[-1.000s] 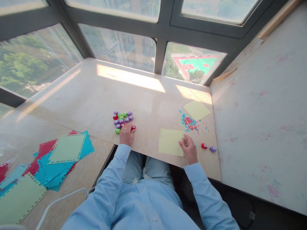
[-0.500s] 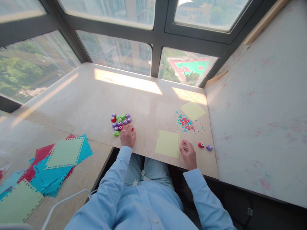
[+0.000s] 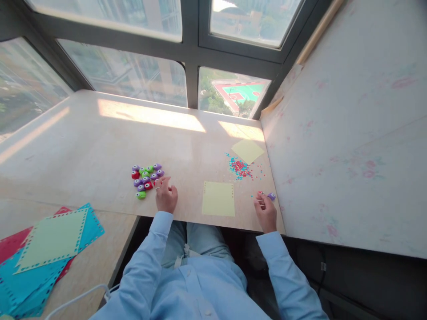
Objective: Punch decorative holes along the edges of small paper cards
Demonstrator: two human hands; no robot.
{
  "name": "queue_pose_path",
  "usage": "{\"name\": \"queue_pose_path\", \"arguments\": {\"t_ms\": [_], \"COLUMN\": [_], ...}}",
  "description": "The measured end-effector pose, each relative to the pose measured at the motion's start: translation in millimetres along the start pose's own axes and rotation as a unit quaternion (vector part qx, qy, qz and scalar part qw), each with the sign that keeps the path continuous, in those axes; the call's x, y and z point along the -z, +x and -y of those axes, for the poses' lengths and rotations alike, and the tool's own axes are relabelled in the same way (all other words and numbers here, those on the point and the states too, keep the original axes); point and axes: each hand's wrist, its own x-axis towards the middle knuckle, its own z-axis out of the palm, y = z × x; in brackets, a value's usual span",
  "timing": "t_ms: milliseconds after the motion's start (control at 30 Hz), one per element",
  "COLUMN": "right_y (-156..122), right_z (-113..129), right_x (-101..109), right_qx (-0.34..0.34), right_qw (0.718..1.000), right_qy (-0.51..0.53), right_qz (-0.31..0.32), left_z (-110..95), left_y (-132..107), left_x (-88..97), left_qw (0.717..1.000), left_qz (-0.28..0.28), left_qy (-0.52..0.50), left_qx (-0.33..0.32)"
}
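My left hand (image 3: 167, 195) is by the right side of a group of small craft punches (image 3: 145, 180) in purple, green and red. Its fingers are loosely bent with the thumb apart, and a red punch shows partly at the fingertips. My right hand (image 3: 266, 212) reaches to a red craft punch (image 3: 261, 193), which the fingers partly cover; they look bent but apart. Beside that punch lies a purple craft punch (image 3: 271, 196). Between my hands, a pale yellow paper sheet (image 3: 218, 200) lies flat, with small holes along its top corners.
Red and blue paper bits (image 3: 240, 168) are scattered near another yellow sheet (image 3: 248, 151). Punched sheets in green, blue and red (image 3: 53, 240) overlap on the lower left surface. A white cable (image 3: 76, 298) runs there. A patterned wall (image 3: 333, 155) bounds the right side; windows stand behind.
My right hand has moved from the yellow sheet's right edge over to the red punch. My left hand has drawn slightly right of the punch group. The view has turned right.
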Motion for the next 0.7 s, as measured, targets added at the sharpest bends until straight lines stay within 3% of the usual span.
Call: {"name": "queue_pose_path", "arguments": {"t_ms": [133,233,367,500,700], "right_y": [16,26,31,29,26], "right_z": [-19,-29,-32,-30,-33], "right_x": [14,16,14,13,18], "right_qx": [-0.025,-0.028,-0.014,0.001,0.003], "right_qw": [0.997,0.992,0.986,0.988,0.993], "right_qy": [-0.074,-0.123,-0.148,-0.137,-0.104], "right_qz": [-0.007,0.026,0.072,0.069,0.055], "left_z": [-41,-73,-104,-114,-105], "left_y": [-24,-41,-55,-58,-56], "left_x": [-21.5,-38.9,-57.1,-68.9,-75.6], "left_qw": [0.985,0.955,0.915,0.897,0.897], "left_qz": [0.127,0.214,0.317,0.370,0.370], "left_qy": [-0.072,-0.086,-0.062,-0.014,-0.006], "left_qx": [-0.090,-0.184,-0.242,-0.240,-0.242]}}
